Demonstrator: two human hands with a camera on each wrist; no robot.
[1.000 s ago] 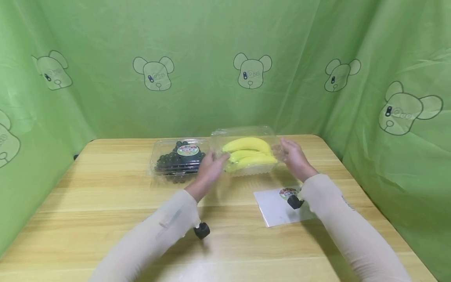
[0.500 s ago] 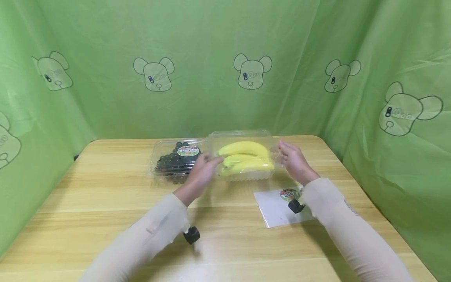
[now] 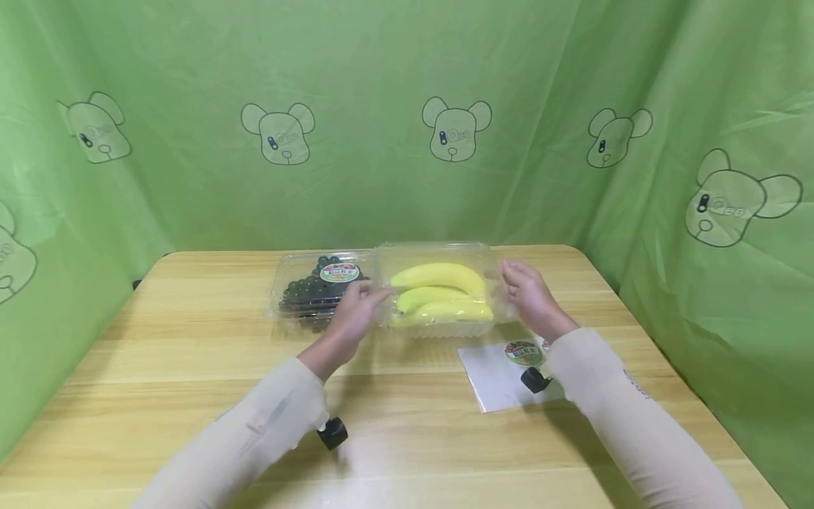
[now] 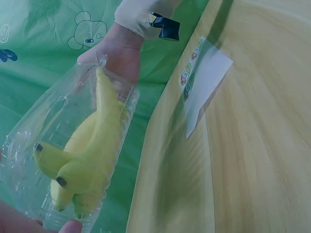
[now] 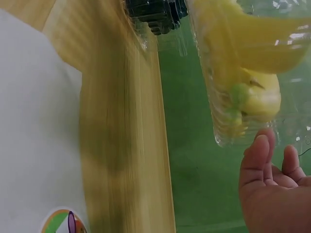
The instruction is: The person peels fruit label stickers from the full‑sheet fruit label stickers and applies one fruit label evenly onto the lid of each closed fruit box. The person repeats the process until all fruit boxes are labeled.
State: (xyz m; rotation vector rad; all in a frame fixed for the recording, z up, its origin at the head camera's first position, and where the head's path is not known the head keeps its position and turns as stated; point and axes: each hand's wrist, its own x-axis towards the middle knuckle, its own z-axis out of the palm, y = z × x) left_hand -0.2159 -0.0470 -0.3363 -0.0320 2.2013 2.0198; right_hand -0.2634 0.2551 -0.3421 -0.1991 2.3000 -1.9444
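Observation:
A clear plastic clamshell box (image 3: pixel 432 253) with several yellow bananas (image 3: pixel 445 311) inside is held above the table. Its lid looks folded over the fruit. My left hand (image 3: pixel 348 317) pinches the box's left end, with the thumb along the near side. At the opposite end my right hand (image 3: pixel 533 298) grips the edge; in the right wrist view the curled fingers (image 5: pixel 255 158) sit against the box's corner. Left of it stands a second clear box (image 3: pixel 286 265) with dark grapes (image 3: pixel 305 293), partly behind my left hand. A round fruit sticker (image 3: pixel 339 273) is on its lid.
A white sheet (image 3: pixel 496 385) with round fruit stickers (image 3: pixel 523 353) lies on the wooden table (image 3: pixel 394 424) under my right forearm. Green curtains (image 3: pixel 369 191) with bear-head prints surround the table at the back and both sides.
The banana box has come lower and a little to the left, nearer to me. My left hand moved left and down with it; my right hand shifted only slightly.

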